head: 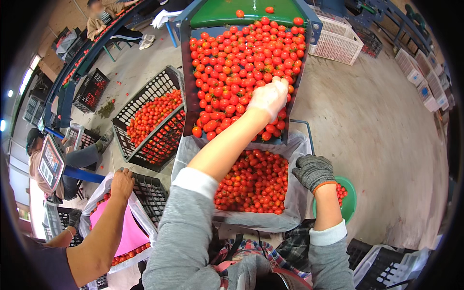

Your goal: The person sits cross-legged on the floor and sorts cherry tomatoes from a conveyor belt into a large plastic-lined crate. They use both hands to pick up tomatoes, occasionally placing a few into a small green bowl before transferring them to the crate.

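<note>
Cherry tomatoes [232,72] cover a dark sloping chute [187,119] below a green belt [217,14]. Over their right side reaches my left hand [270,96] in a thin pale glove, its fingertips among the tomatoes; whether it grips one is hidden. Under the chute's lower end stands a crate lined with white sheeting [261,220], with many cherry tomatoes [253,185] inside. My right hand [313,172], in a grey knitted glove with an orange cuff, has curled fingers at the right rim of that liner. What it holds, if anything, cannot be seen.
A green basin [349,206] with tomatoes is on the floor at right. A black crate [152,145] of tomatoes stands left of the chute. At lower left, a co-worker's arms [116,214] reach over a lined crate with a pink sheet [119,228]. White crates [337,43] stand behind.
</note>
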`<state>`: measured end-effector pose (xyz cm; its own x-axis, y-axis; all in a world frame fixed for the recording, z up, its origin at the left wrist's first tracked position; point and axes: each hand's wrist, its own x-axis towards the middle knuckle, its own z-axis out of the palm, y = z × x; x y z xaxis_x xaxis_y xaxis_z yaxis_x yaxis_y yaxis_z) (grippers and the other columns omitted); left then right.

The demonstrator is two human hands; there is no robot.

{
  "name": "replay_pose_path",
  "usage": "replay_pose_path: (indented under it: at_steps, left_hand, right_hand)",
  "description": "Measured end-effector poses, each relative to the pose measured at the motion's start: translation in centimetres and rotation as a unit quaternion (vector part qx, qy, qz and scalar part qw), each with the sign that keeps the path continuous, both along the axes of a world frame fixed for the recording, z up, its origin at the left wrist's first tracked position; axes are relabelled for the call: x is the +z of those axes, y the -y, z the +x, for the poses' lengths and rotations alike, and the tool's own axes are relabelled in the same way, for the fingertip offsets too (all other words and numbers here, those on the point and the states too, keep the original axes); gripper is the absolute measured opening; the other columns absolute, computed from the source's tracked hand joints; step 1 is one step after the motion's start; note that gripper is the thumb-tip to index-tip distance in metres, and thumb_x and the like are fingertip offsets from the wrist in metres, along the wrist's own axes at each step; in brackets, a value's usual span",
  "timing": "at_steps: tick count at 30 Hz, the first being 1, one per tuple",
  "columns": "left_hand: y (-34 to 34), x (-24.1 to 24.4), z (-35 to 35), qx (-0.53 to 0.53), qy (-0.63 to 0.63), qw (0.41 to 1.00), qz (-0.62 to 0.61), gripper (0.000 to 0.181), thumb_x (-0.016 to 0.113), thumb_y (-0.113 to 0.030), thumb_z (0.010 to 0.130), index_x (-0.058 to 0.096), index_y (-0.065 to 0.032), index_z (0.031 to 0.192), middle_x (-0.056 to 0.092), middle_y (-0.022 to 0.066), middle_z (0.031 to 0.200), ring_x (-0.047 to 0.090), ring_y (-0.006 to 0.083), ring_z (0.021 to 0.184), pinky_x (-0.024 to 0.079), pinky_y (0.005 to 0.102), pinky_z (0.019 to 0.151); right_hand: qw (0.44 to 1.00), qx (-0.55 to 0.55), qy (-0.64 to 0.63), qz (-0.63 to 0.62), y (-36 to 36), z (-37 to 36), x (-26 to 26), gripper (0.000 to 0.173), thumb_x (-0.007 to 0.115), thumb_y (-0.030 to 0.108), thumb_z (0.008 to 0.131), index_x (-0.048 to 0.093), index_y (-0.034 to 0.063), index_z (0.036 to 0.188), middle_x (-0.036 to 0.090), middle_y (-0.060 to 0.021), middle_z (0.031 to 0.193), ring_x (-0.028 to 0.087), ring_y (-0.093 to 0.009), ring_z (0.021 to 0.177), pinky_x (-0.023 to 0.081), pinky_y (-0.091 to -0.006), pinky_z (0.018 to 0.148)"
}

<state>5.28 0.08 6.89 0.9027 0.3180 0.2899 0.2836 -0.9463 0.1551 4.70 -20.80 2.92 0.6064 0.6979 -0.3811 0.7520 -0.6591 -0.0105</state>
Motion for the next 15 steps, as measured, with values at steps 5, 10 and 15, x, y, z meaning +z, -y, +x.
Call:
replay_pose_path:
  at_steps: [5, 10, 15]
  left_hand:
    - [-7.5, 5.0, -9.5, 0.102, 0.279, 0.953, 0.054, 0.025, 0.063, -0.008, 0.075, 0.052, -0.0066, 0.098, 0.055, 0.0133, 0.090, 0.058, 0.0274, 0.075, 0.050, 0.0380, 0.063]
    - [-10.0, 4.7, -10.5, 0.169, 0.328, 0.889, 0.273, 0.044, 0.065, -0.004, 0.071, 0.051, -0.0038, 0.113, 0.050, 0.0170, 0.109, 0.045, 0.0357, 0.106, 0.040, 0.0478, 0.089]
    - [-6.0, -3.7, -6.9, 0.143, 0.009, 0.989, -0.033, 0.066, 0.053, -0.055, 0.082, 0.037, -0.0221, 0.137, 0.030, 0.0144, 0.141, 0.023, 0.0353, 0.133, 0.026, 0.0608, 0.101]
  right_hand:
    - [1.000, -0.009, -0.012, 0.008, 0.0, -0.3, 0.2, 0.033, 0.057, 0.040, 0.080, 0.064, 0.0111, 0.094, 0.065, -0.0109, 0.095, 0.061, -0.029, 0.091, 0.046, -0.0435, 0.082]
    - [0.999, -0.037, -0.013, -0.026, 0.5, 0.0, -0.7, 0.033, 0.057, 0.039, 0.079, 0.065, 0.0110, 0.094, 0.065, -0.0102, 0.097, 0.061, -0.028, 0.092, 0.046, -0.0431, 0.081]
    - [1.000, -0.018, -0.009, -0.024, -0.4, -0.1, -1.8, 0.032, 0.057, 0.039, 0.079, 0.065, 0.0114, 0.094, 0.066, -0.0102, 0.096, 0.061, -0.028, 0.092, 0.046, -0.0428, 0.082]
